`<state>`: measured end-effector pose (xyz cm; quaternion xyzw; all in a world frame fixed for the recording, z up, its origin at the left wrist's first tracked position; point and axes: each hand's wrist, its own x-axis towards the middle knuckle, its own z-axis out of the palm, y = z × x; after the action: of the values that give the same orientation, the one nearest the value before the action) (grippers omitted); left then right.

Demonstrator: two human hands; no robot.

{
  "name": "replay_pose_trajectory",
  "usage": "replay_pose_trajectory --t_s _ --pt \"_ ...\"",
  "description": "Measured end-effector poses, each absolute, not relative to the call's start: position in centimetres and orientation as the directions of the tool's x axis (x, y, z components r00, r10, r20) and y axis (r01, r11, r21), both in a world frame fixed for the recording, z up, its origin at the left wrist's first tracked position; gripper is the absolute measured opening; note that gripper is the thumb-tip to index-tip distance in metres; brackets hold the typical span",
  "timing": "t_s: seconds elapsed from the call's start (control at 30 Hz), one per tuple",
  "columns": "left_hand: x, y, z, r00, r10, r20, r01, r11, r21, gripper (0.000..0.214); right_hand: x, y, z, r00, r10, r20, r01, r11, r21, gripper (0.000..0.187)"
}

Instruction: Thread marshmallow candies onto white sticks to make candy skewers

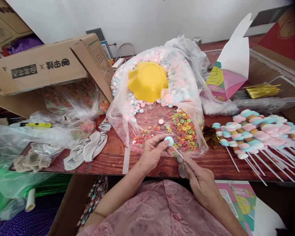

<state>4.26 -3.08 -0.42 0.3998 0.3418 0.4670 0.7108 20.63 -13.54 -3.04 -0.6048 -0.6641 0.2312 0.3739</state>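
Note:
My left hand pinches a pale blue round candy at the tip of a thin white stick. My right hand grips the lower end of that stick, fingers closed around it. Both hands hover over the front edge of the wooden table, just in front of a clear plastic bag spread open with colourful ring candies and pastel round candies. A yellow bowl lies upside down on the pastel candies.
Finished candy skewers lie piled at the right. A cardboard box lies on its side at the left over bags of ring candy. White gloves, gold twist ties and a pink paper box lie around.

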Motion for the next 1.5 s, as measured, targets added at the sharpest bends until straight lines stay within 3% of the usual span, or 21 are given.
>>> replay_pose_trajectory --t_s 0.1,0.3,0.5,0.7,0.83,1.07,1.17,1.23,1.33,1.4,1.5 --pt "4.2 -3.4 -1.3 0.322 0.943 -0.082 -0.358 0.201 0.912 0.040 20.5 -13.5 -3.3 0.012 0.983 0.183 0.645 0.133 -0.752 0.044" --pt "3.7 -3.1 -2.1 0.172 0.949 0.264 -0.194 -0.230 0.954 0.021 20.0 -13.9 -3.6 -0.018 0.984 0.175 0.576 0.153 -0.803 0.045" --pt "3.4 -3.1 -2.5 0.145 0.968 0.203 -0.192 -0.173 0.966 0.020 19.4 -14.6 -4.0 0.006 0.968 0.249 0.462 0.218 -0.860 0.043" --pt "3.7 -3.8 -2.5 0.161 0.952 0.260 -0.128 -0.241 0.962 0.011 19.2 -14.6 -4.6 0.044 0.977 0.208 0.441 0.168 -0.882 0.041" --pt "4.5 -4.5 -2.8 0.146 0.963 0.226 -0.170 -0.201 0.965 0.014 18.6 -14.4 -4.5 0.101 0.971 0.216 0.390 0.161 -0.906 0.037" --pt "4.8 -5.7 -2.4 0.433 0.856 0.282 -0.111 -0.259 0.959 0.017 18.6 -13.2 -3.6 0.129 0.987 0.092 0.283 0.052 -0.958 0.034" --pt "4.2 -2.7 -1.5 0.449 0.866 0.220 0.061 -0.276 0.959 0.020 20.3 -12.7 -3.8 0.167 0.982 0.085 0.356 0.021 -0.934 0.037" --pt "4.3 0.4 -1.0 0.428 0.878 0.215 0.332 -0.374 0.866 0.020 21.9 -12.5 -4.0 0.259 0.956 0.137 0.424 0.015 -0.905 0.035" --pt "5.4 4.4 -0.7 0.567 0.823 0.038 0.717 -0.516 0.468 0.020 23.8 -12.3 -4.3 0.335 0.902 0.271 0.494 0.076 -0.866 0.026" --pt "6.3 5.5 -0.8 0.570 0.819 -0.073 0.803 -0.535 0.263 0.020 24.5 -12.3 -4.5 0.332 0.879 0.342 0.524 0.129 -0.842 0.023" --pt "6.6 5.2 -1.2 0.573 0.816 -0.076 0.811 -0.550 0.200 0.021 24.7 -12.8 -5.0 0.327 0.873 0.363 0.532 0.147 -0.834 0.021"
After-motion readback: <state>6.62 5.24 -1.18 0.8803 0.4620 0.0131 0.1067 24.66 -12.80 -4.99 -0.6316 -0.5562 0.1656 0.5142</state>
